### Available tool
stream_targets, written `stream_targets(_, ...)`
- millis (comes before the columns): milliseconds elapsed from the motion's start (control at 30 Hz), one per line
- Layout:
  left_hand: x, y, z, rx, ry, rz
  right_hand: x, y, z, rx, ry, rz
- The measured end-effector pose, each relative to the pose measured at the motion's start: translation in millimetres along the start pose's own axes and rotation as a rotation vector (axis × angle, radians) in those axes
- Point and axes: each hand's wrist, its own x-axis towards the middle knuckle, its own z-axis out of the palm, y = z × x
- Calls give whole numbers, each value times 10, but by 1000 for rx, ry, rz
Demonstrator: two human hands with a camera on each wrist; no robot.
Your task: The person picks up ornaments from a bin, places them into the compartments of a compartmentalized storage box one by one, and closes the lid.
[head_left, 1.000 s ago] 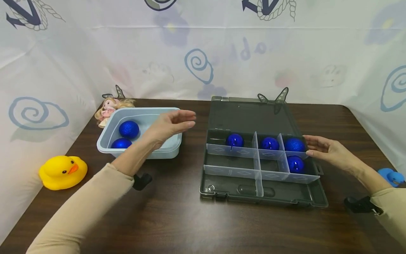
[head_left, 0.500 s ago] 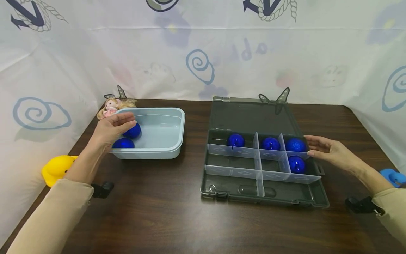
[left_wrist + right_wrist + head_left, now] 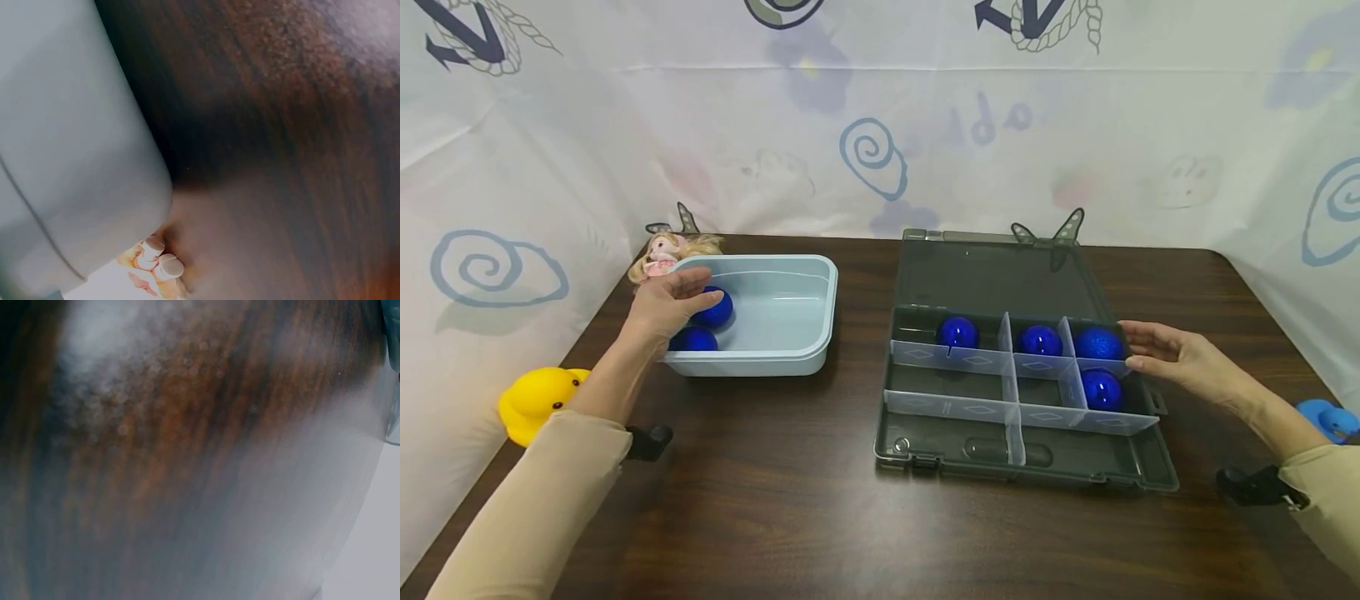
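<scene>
In the head view, my left hand point(image 3: 664, 310) is over the left end of a light blue plastic bin point(image 3: 775, 364). Its thumb overlaps the upper part of a glittery blue ball point(image 3: 717, 312), with the other fingers just above and behind it. A second blue ball point(image 3: 694, 339) lies in front of the first inside the bin. My right hand point(image 3: 1180, 354) touches the right side of a dark, see-through divided box point(image 3: 917, 454) with extended fingers. Several blue balls stand in its compartments: one back left point(image 3: 958, 332), one back middle point(image 3: 1040, 340), and glittery and shiny ones at right point(image 3: 1102, 389).
The box's lid point(image 3: 988, 271) lies back behind it. A yellow rubber duck point(image 3: 535, 404) is at the left, partly behind the left forearm. A blond doll point(image 3: 662, 250) lies behind the bin, and a blue toy point(image 3: 1328, 418) is at the far right. A printed curtain encloses the table.
From over the bin's right part, my left hand has moved left to the ball, then settled slightly lower. My right hand keeps its place at the box.
</scene>
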Motion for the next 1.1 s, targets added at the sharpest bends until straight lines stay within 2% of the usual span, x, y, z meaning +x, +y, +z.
stream_targets(300,83,11,62,87,18,-13,10,23,-3,-6,20,22)
stream_targets(667,204,9,120,175,-68,-78,7,-1,-1,-20,18,-3)
stream_targets(1000,228,36,151,196,-126,-52,8,-10,4,-23,5,7)
stream_targets(1100,230,37,157,211,-125,-47,4,-17,6,-35,7,8)
